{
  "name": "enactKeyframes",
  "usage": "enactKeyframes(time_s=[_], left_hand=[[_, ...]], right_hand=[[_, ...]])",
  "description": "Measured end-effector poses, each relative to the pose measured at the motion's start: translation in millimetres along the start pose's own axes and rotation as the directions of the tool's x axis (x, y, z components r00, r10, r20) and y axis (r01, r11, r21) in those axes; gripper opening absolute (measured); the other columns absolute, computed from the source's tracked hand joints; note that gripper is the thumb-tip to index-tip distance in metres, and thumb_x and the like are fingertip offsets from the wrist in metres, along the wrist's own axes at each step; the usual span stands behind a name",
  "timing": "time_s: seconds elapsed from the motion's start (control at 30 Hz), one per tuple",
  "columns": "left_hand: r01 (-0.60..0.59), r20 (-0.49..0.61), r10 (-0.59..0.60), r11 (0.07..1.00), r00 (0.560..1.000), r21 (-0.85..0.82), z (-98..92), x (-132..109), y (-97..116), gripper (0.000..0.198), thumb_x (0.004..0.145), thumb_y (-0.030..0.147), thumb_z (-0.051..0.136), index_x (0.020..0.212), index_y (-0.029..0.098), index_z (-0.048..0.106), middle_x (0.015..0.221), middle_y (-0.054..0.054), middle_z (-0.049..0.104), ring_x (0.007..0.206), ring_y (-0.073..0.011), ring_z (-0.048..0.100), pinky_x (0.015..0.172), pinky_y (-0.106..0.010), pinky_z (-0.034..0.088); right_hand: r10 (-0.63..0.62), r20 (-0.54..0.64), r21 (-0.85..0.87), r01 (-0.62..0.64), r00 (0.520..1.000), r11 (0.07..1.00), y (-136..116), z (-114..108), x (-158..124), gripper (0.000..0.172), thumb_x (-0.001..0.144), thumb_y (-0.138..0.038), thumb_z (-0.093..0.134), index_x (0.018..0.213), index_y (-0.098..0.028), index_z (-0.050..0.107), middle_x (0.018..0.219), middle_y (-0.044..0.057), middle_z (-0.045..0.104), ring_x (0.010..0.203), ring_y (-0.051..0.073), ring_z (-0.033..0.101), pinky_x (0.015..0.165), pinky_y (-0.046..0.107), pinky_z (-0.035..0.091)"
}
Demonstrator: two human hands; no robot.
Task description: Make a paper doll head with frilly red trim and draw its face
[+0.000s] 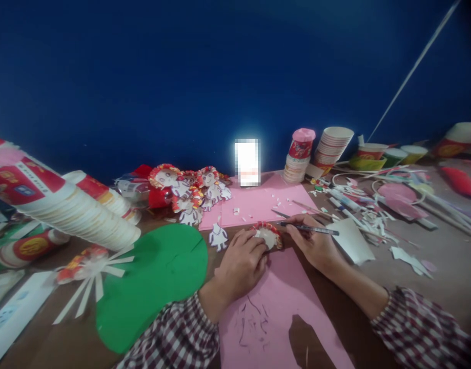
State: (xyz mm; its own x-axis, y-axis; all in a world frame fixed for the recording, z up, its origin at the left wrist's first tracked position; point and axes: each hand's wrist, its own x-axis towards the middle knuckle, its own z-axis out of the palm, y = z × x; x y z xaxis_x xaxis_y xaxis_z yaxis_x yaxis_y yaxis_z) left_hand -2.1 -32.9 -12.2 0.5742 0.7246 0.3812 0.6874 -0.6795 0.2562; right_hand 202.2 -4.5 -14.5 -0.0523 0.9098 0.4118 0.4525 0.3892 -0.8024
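My left hand (pixel 245 264) lies over the lower left of a small round paper piece (pixel 272 238) with a red and yellow rim, its fingers resting on the white middle. Closed around a dark pen (pixel 312 228), my right hand (pixel 314 243) is just right of that piece, with the pen's tip near its rim. Under the left hand is a pink sheet (pixel 258 318) with dark drawn lines and a cut-out gap. A white paper figure (pixel 219 237) lies left of the left hand.
Stacked paper cups (pixel 77 210) lean at the left beside a green sheet (pixel 154 282). Behind are decorated paper figures (pixel 208 184), a bright blurred screen (pixel 247 161) and upright cups (pixel 333 146). Markers (pixel 346 207) and paper scraps (pixel 412 260) are scattered at the right.
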Motion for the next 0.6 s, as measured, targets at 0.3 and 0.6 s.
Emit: enactKeyframes(time_s=[0.3, 0.6], left_hand=[[-0.005, -0.004, 0.005, 1.0, 1.0, 0.018, -0.7, 0.3, 0.3, 0.021, 0.086, 0.02, 0.047, 0.101, 0.016, 0.062, 0.102, -0.007, 0.063, 0.111, -0.0225, 0.047, 0.102, -0.045, 0.036], [-0.013, 0.011, 0.012, 1.0, 1.0, 0.012, 1.5, -0.8, -3.6, 0.022, 0.086, 0.022, 0.047, 0.102, 0.016, 0.062, 0.104, -0.008, 0.063, 0.114, -0.0243, 0.046, 0.104, -0.047, 0.035]], right_hand=[[0.021, -0.002, 0.009, -0.021, 1.0, 1.0, 0.1, 1.1, -0.9, 0.013, 0.085, -0.031, 0.054, 0.087, -0.019, 0.057, 0.077, 0.004, 0.063, 0.068, 0.016, 0.06, 0.058, 0.025, 0.049], [0.089, 0.022, 0.117, -0.091, 0.996, 0.989, 4.1, 1.8, -3.6, 0.014, 0.086, -0.034, 0.053, 0.087, -0.02, 0.055, 0.079, 0.002, 0.06, 0.07, 0.016, 0.059, 0.065, 0.027, 0.05]])
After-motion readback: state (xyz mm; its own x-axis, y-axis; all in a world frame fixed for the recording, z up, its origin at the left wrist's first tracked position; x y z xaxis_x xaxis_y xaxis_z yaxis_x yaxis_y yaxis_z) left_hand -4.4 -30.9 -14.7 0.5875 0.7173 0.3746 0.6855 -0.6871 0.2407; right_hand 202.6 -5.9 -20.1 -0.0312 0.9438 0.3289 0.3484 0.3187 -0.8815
